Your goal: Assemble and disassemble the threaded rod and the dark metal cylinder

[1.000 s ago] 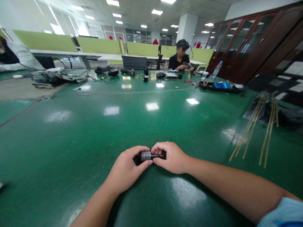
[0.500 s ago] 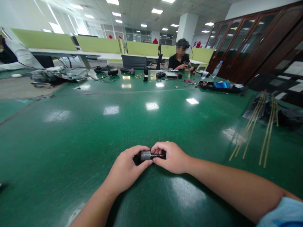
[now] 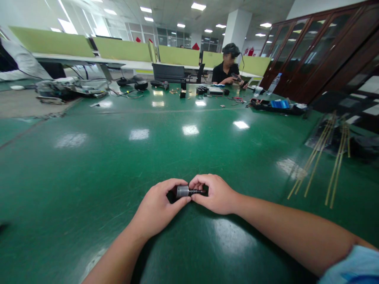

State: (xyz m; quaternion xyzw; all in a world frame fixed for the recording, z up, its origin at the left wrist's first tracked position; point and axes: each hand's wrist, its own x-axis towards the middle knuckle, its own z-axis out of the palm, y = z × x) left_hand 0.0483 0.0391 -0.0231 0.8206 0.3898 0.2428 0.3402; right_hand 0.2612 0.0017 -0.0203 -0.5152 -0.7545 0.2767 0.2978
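Cylinder (image 3: 182,191) is on its side between your hands, over the near part of the green table (image 3: 166,157). Your left hand (image 3: 156,207) has it between thumb and fingers; your right hand (image 3: 215,195) curls narrowly round the dark shaft (image 3: 196,191), tho can't really tell if it's gripping.

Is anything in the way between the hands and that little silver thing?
Nothing visible is. The left hand holds the silver cylinder, and the right hand curls around its thin dark rod. I can't tell whether that hand touches the rod.
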